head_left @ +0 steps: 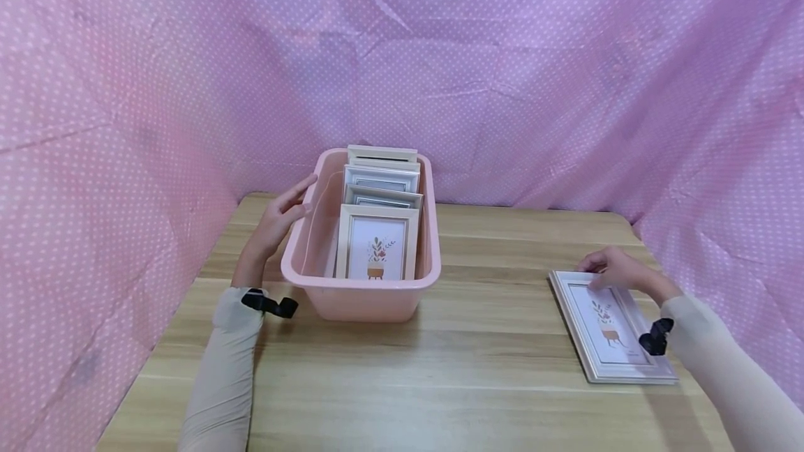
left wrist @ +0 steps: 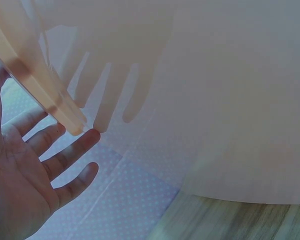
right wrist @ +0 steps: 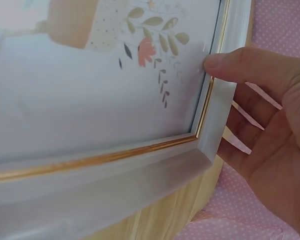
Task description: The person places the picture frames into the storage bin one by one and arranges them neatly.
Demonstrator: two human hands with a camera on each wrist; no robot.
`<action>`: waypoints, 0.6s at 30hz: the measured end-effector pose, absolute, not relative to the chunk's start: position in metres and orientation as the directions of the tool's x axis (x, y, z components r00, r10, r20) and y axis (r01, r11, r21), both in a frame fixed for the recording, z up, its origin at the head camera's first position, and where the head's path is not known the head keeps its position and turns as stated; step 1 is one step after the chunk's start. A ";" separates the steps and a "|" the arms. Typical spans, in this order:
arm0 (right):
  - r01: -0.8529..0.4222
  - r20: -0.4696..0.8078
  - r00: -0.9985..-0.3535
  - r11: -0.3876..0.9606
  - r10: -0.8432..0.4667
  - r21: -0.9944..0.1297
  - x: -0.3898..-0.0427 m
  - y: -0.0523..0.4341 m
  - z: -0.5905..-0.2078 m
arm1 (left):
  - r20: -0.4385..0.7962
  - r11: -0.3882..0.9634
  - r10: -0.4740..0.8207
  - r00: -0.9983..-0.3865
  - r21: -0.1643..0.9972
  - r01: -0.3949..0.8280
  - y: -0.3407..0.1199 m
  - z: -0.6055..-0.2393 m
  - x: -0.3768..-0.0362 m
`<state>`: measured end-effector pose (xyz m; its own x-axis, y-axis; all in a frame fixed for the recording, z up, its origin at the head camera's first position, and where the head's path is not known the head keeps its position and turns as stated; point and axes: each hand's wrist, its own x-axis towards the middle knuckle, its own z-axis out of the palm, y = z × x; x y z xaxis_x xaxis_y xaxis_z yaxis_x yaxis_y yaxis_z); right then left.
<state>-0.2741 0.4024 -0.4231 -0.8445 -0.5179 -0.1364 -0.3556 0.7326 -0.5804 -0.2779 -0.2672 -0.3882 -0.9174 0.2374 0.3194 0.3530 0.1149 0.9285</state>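
two hands busy here, both on separate things. left hand (head_left: 285, 211) sits at the centre left of the head view, fingers straight and spread, flat against the outer left wall of the pink plastic bin (head_left: 361, 295). so that grip is released, just steadying. the left wrist view shows the same: open palm (left wrist: 20, 185) with fingertips touching the bin's rim (left wrist: 45, 95).

inside the bin, four or five picture frames stand upright in a row, front one (head_left: 377, 251) showing a little potted plant print, the rest (head_left: 382, 180) stacked behind it toward the back.

right hand (head_left: 612, 269) is at the lower right of the frame, on the top corner of another white picture frame (head_left: 606, 330) that lies flat on the wooden surface (head_left: 440, 368), well apart from the bin. in the right wrist view the thumb (right wrist: 235, 65) presses on the frame's face (right wrist: 90, 100) by the gold inner trim while the fingers (right wrist: 240, 132) curl under the edge, so that grip is pinching the frame corner. it looks like the corner is just starting to tip up, though i can't swear to it.

my read: this is the pick-up step for the loose frame. next move would need a firmer hold, lifting it clear, turning it upright and carrying it left across the surface to the open slot at the front of the bin, while the left hand stops the bin sliding.
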 end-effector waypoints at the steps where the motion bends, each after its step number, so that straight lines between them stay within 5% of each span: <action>1: -0.343 -0.148 -0.846 0.736 -0.512 -0.584 -0.274 0.402 -0.422 | 0.322 0.110 0.239 -0.916 0.928 0.355 -0.268 -0.391 -0.280; 8: -0.273 -0.220 -0.849 0.755 -0.481 -0.596 -0.274 0.401 -0.409 | 0.329 0.104 0.231 -0.916 0.927 0.359 -0.272 -0.403 -0.291; 18: -0.390 -0.140 -0.787 0.660 -0.601 -0.641 -0.282 0.395 -0.387 | 0.327 0.083 0.233 -0.916 0.932 0.354 -0.273 -0.404 -0.293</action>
<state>-0.2824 0.3955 -0.3874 -0.7868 -0.6011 -0.1401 -0.3904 0.6604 -0.6414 -0.2935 -0.2725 -0.4040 -0.9157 0.2332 0.3271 0.3539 0.0828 0.9316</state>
